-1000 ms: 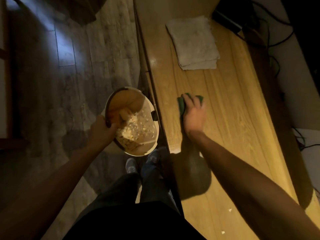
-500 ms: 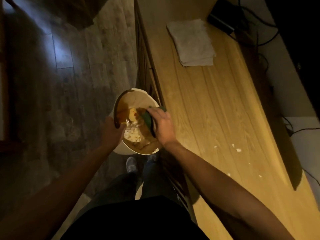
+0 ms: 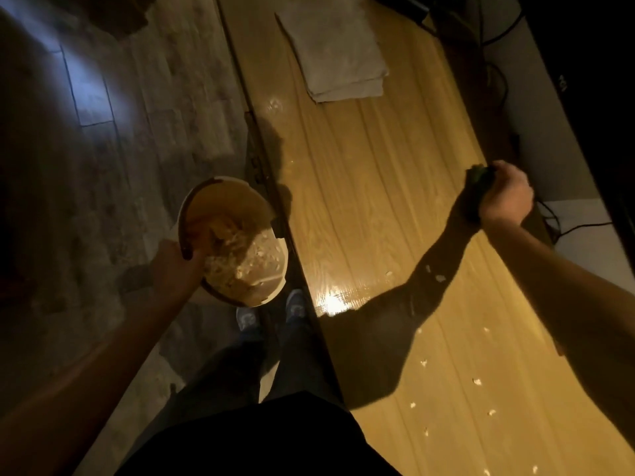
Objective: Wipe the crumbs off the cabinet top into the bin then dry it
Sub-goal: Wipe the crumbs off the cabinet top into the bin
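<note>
— Where's the sponge?
— The right hand [image 3: 505, 195] has its fingers curled round the green sponge [image 3: 479, 182], at the far edge of the tabletop [image 3: 360, 187].
— And the bin?
— The left hand [image 3: 177, 266] grips the rim of the bin [image 3: 237, 242], held off the tabletop's near edge, above the floor; pale scraps lie inside.
— Anything left up top?
— White crumbs [image 3: 439, 278] dot the tabletop under the right forearm. A folded grey cloth [image 3: 336, 49] lies well apart, toward the left end.
</note>
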A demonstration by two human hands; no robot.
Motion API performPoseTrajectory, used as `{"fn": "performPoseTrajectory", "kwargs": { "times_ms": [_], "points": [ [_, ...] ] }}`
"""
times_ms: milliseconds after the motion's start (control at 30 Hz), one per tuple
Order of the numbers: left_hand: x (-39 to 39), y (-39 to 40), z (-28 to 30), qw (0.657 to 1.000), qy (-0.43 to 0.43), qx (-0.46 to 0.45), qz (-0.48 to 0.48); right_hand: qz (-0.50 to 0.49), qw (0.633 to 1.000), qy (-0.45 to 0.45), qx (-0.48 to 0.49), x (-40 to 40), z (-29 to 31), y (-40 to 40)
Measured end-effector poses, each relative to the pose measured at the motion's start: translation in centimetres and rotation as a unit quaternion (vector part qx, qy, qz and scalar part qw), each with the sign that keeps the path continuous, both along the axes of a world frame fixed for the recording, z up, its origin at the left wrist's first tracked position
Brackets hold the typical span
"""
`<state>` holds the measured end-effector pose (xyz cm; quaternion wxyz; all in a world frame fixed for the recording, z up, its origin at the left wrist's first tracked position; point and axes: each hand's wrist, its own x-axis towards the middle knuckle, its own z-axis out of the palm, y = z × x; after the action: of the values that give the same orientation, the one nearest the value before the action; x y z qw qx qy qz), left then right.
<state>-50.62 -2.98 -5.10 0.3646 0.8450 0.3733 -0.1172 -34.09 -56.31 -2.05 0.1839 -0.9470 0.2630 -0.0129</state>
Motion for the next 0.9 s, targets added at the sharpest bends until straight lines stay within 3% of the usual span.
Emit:
{"fn": "performPoseTrajectory", "kwargs": {
  "times_ms": [167, 333, 667, 800, 900],
  "points": [
    [-0.9, -1.0, 0.1, 0.999, -0.010, 0.040, 0.003, -0.007, 0.999, 0.043, -0.024, -0.6, -1.4, -3.2],
    [-1.3, -1.8, 0.0, 0.998, -0.035, 0.039, 0.031, 0.082, 0.993, 0.013, -0.081, -1.1, -2.4, -0.3],
    [-1.9, -2.3, 0.1, 0.996, -0.047, 0.042, 0.063, 0.280, 0.957, -0.071, -0.023, -6.0, -2.7, 20.9],
    [-2.6, -2.0, 0.1, 0.998, -0.047, 0.005, 0.051, 0.367, 0.930, 0.009, 0.025, -10.1, -3.2, 29.7],
    [-2.5, -1.9, 0.9, 0.998, -0.050, -0.004, 0.044, 0.420, 0.882, 0.182, 0.114, -13.2, -4.0, 34.7]
  ]
}}
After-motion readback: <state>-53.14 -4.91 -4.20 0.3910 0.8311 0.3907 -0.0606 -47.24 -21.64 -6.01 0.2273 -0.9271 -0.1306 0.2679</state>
